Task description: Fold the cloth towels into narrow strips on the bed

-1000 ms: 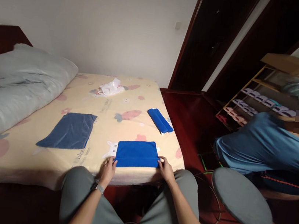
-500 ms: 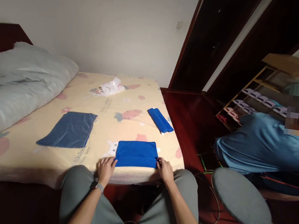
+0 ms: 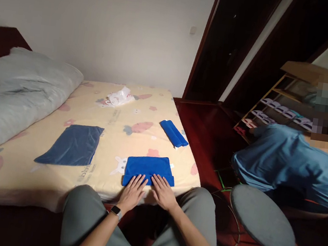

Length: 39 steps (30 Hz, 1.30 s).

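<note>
A bright blue cloth (image 3: 148, 165) lies on the bed's near edge, its front strip folded over. My left hand (image 3: 133, 192) rests flat on the left part of that fold, fingers stretched out. Beside it, my right hand (image 3: 164, 192) lies flat on the right part, fingers spread. Farther back to the right is a second blue cloth (image 3: 174, 133), folded into a narrow strip. To the left, a greyish-blue cloth (image 3: 71, 145) is spread out on the sheet.
The bed (image 3: 114, 132) has a patterned yellow sheet. A grey quilt (image 3: 18, 94) is heaped at left, and a white plastic bag (image 3: 120, 97) lies near the wall. On the right are a round stool (image 3: 262, 219), a person in a blue shirt (image 3: 281, 160) and a shoe rack (image 3: 281, 90).
Both hands have let go of the cloth's front corners and moved inward, now flat on the folded strip. The view has shifted slightly; the person at right has moved a little.
</note>
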### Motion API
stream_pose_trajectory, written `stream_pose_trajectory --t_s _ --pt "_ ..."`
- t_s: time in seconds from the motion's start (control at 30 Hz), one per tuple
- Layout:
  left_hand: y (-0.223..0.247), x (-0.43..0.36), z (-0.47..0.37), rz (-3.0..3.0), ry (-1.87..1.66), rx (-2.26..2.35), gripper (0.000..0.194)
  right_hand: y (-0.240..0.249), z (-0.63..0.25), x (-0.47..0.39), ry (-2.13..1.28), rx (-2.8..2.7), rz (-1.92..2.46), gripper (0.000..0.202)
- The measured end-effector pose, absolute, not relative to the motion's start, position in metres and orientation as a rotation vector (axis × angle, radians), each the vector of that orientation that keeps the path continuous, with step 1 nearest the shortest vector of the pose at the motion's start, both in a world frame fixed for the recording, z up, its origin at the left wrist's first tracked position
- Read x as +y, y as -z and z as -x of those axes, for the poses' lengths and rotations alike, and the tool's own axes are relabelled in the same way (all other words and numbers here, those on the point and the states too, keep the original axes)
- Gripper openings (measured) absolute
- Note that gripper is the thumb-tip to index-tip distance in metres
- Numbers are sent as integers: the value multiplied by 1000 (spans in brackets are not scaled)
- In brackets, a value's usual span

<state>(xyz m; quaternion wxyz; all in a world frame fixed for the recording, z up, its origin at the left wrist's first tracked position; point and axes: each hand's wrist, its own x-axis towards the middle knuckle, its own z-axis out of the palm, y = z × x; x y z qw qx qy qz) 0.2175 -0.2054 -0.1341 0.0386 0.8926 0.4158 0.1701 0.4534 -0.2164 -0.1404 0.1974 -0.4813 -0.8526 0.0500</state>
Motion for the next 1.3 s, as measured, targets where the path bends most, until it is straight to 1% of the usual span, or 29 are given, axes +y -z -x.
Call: stream_pose_trajectory --t_s 0.1,0.23,0.4,0.53,0.63,0.77,0.87,0.93,1.0,1.13,1.3 --pt "144 -203 -214 -2748 -482 1278 60 150 -446 -216 -146 -2441 1352 67" --pt "150 -199 -198 -2722 -451 1281 59 158 -458 -213 -148 -2454 1371 65" --pt "144 -198 -178 -2656 -402 1308 57 164 -488 -209 -178 -2401 1474 62" --pt "138 -193 -165 -2623 -416 1284 53 165 -511 -207 -258 -2394 1533 67" --pt "138 -187 -157 -2574 -471 1294 49 161 -517 -206 -254 -2310 1558 68" --pt "140 -181 -151 -2452 -585 1431 50 155 -513 -204 -259 -2112 1644 64" --pt "142 -177 -149 -2309 -691 1503 47 154 -511 -198 -423 -1880 1657 53" --pt "145 -174 -148 -2212 -768 1515 40 157 -512 -195 -565 -1695 1650 42" --pt "151 -171 -147 -2100 -833 1558 34 159 -514 -192 -689 -1571 1639 36" --pt "163 -165 -148 -1875 -917 1649 39 163 -516 -189 -780 -1498 1626 37" --pt "172 -161 -152 -1813 -1071 1681 39 161 -517 -188 -705 -1501 1619 41"
